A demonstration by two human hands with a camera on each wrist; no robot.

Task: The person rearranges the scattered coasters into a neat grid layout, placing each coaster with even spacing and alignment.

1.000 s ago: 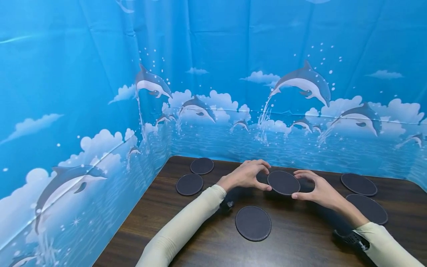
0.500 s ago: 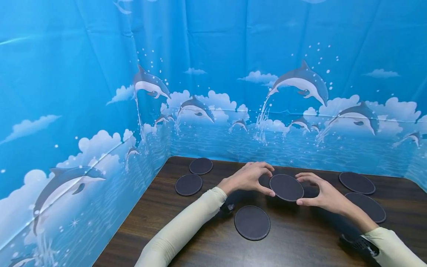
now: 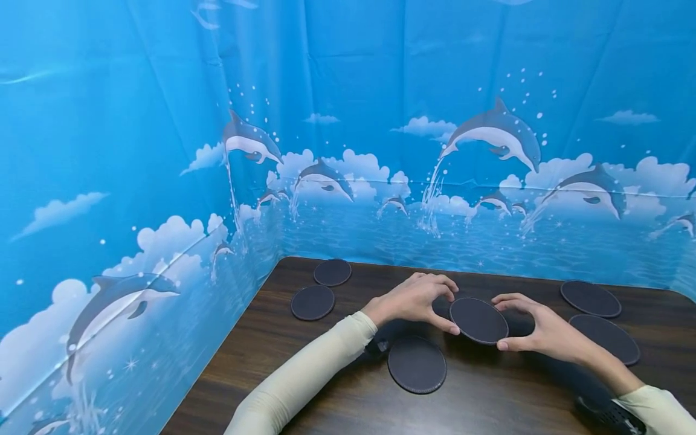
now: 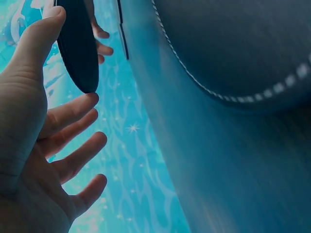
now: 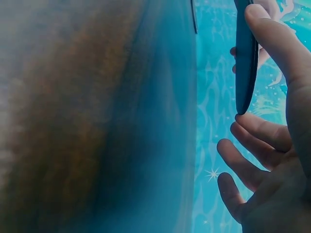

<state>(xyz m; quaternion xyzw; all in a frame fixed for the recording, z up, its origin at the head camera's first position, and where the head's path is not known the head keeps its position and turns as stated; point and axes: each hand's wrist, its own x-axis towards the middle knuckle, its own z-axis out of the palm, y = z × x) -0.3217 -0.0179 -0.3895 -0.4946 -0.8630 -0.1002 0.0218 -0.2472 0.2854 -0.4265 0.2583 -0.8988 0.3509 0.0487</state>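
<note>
A round black coaster with a stitched rim [image 3: 479,321] is held above the table between both hands. My left hand [image 3: 415,299] pinches its left edge between thumb and forefinger; in the left wrist view the same coaster [image 4: 79,46] is seen nearly edge-on, the other fingers of that hand [image 4: 43,131] spread. The right hand [image 3: 549,327] pinches the opposite edge, and the right wrist view shows the coaster [image 5: 246,58] against the thumb and a fingertip of that hand [image 5: 277,126]. Another black coaster [image 3: 417,365] lies on the table, nearer than the held one.
Two coasters [image 3: 333,272] [image 3: 312,302] lie at the table's back left. Two more [image 3: 590,298] [image 3: 605,339] lie at the right, beyond and beside the right forearm. A blue dolphin-print curtain [image 3: 348,229] stands along the back and left edges of the wooden table [image 3: 244,350].
Both hands have moved the held coaster slightly right and nearer the front, closer to the coaster lying in the middle. The view has shifted a little.
</note>
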